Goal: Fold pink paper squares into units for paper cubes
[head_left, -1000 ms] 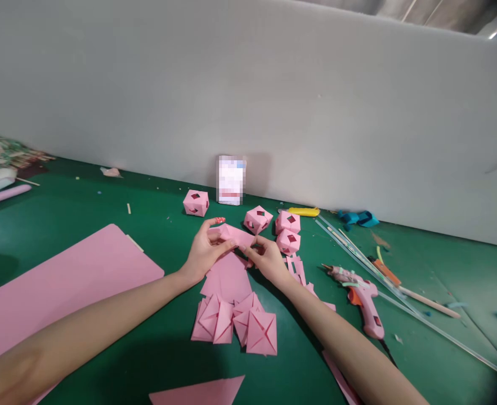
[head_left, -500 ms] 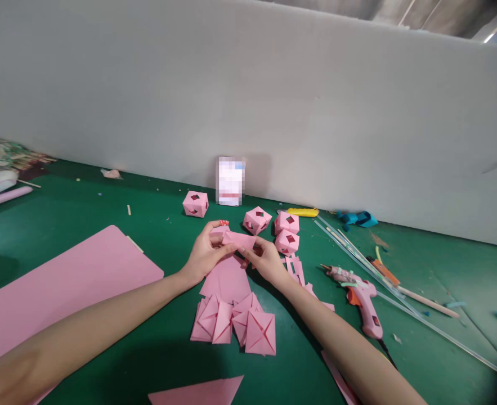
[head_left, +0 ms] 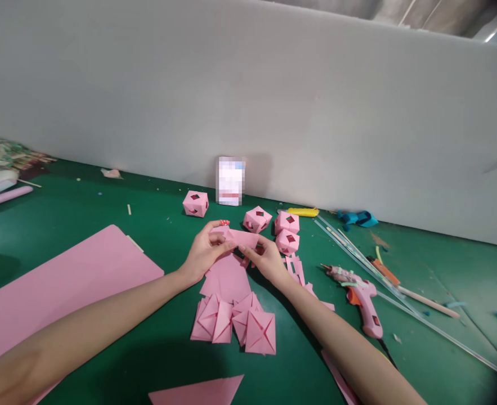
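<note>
Between both hands is a folded pink paper piece (head_left: 243,238). My left hand (head_left: 204,251) pinches its left part, and my right hand (head_left: 267,260) grips its right end with thumb and fingers. Below the hands lies a flat pink sheet (head_left: 228,280). Nearer to me, several folded pink squares (head_left: 260,333) overlap in a pile. Behind the hands stand pink paper boxes with diamond-shaped holes, one on the left (head_left: 196,204), one in the middle (head_left: 256,220) and two touching on the right (head_left: 287,242).
A large pink sheet (head_left: 83,281) covers the left of the green table. To the right lie a pink glue gun (head_left: 364,301), clear sticks and a yellow cutter (head_left: 303,212). A lit, blurred screen (head_left: 230,181) leans on the grey wall. A pink triangle (head_left: 197,391) is at the front.
The held paper has turned slightly and its left part now shows more flatly between my hands. Both hands have stayed almost in place.
</note>
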Motion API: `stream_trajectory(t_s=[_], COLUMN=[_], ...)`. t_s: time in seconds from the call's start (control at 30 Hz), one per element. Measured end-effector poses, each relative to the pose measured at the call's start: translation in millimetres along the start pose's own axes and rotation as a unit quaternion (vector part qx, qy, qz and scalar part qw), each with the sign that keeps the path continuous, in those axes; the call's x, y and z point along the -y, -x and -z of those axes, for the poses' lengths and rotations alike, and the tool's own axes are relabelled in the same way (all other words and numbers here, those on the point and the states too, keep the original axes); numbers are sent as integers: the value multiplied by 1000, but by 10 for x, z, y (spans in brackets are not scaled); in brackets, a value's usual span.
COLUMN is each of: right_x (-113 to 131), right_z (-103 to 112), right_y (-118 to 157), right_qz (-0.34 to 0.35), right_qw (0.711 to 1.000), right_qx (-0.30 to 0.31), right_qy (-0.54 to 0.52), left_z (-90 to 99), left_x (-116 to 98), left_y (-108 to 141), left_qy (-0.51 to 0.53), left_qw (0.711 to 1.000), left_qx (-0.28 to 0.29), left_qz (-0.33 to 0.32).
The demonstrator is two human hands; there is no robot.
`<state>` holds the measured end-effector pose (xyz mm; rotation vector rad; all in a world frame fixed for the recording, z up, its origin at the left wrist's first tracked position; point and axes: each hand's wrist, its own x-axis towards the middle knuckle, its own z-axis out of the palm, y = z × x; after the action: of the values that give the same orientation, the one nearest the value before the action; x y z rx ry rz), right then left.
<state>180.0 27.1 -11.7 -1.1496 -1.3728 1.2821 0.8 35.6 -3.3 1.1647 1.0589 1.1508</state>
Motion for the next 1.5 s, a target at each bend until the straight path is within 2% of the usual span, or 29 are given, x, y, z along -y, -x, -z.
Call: stream_trajectory(t_s=[0.37, 0.53, 0.67, 0.73, 0.97, 1.1, 1.2, 1.33, 1.5], right_x=[34, 27, 13, 20, 55, 35, 16, 10, 52], right_z=[3, 24, 41, 40, 34, 40, 44, 47, 43], right_y=[-1, -4, -2, 1, 3, 1, -5, -15, -14], right_qz=[-7, 12, 3, 1, 22, 23, 24, 22, 15], right_qw=[1000, 999, 999, 999, 999, 999, 999, 1000, 1000], right_qx=[-21, -45, -30, -25, -21, 10, 4, -18, -14], right_qy=[-8, 11, -29, -33, 15, 41, 24, 0, 2], left_z=[-10, 2, -11, -19, -8, -3, -10, -9, 9], left_x=[5, 19, 24, 21, 12, 15, 11, 4, 2], left_y=[-7, -1, 13, 20, 17, 8, 2, -2, 2], left_qy=[72, 19, -74, -88, -40, -21, -5, -4, -12], left_qw=[997, 1000, 996, 994, 997, 999, 1000, 999, 998], left_qx=[-2, 21, 51, 57, 33, 25, 23, 42, 57], left_qz=[27, 7, -23, -30, -48, -28, -11, -8, -23])
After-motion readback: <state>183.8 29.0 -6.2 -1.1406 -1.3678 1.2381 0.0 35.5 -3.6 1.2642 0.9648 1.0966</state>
